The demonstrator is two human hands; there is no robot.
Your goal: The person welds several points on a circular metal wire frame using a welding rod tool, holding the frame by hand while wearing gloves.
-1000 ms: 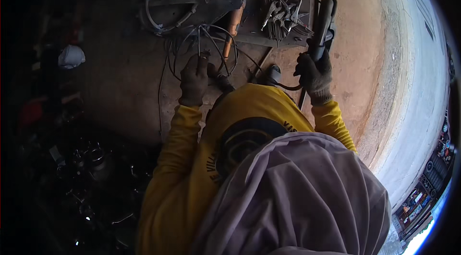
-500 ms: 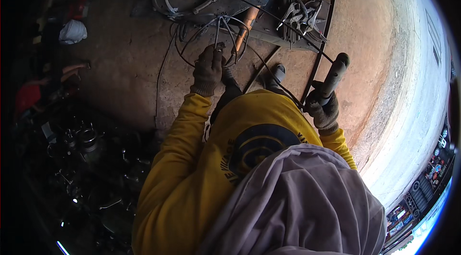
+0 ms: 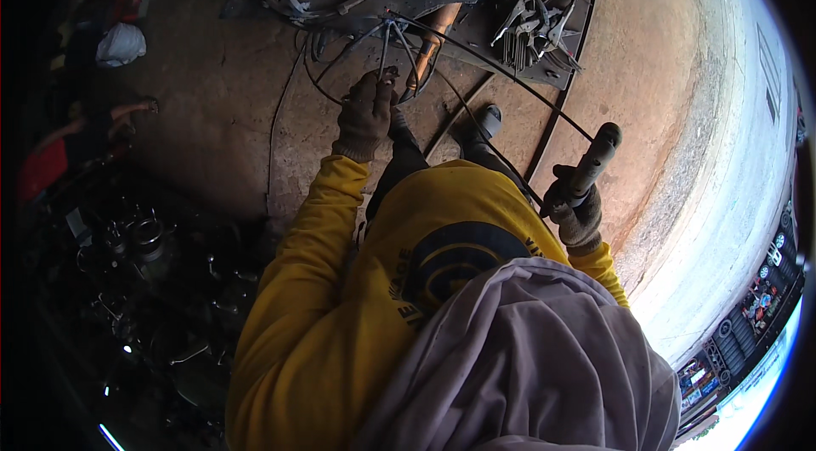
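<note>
Gloved right hand [image 3: 578,217] gripping an electrode holder [image 3: 597,158], its thin rod [image 3: 544,99] slanting far-left toward a wire frame [image 3: 384,51].
The right hand is closed around the holder, right of the body; the left hand [image 3: 364,119] is curled on the frame beside the near edge of a dark metal desk [image 3: 476,34], its dark fingertips hard to make out. The desk's far side is cut off. Clamps [image 3: 537,30] lie toward its right edge; brown floor [image 3: 637,85] opens beyond.

Tilted dark electrode holder [image 3: 593,164]; thin rod [image 3: 518,81] slanting from it; spoked metal frame [image 3: 385,41] near the rod's tip.
</note>
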